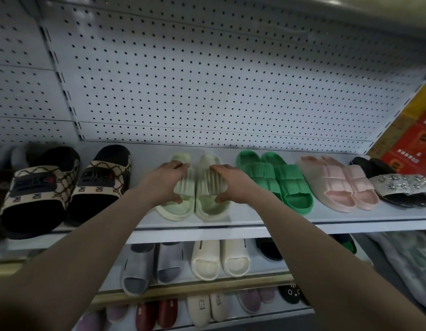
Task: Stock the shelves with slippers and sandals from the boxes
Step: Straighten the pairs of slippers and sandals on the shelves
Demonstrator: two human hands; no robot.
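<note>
Pale-green ribbed foam slippers (186,187) are gripped at their straps by the left hand (170,179) and the right hand (231,183) on the white metal shelf (266,219), judged nearly stocked; only release is left.

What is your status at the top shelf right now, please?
Left hand grips the left pale slipper, right hand the right pale slipper. Both resting on the shelf. Green pair close beside, nothing blocking.
</note>
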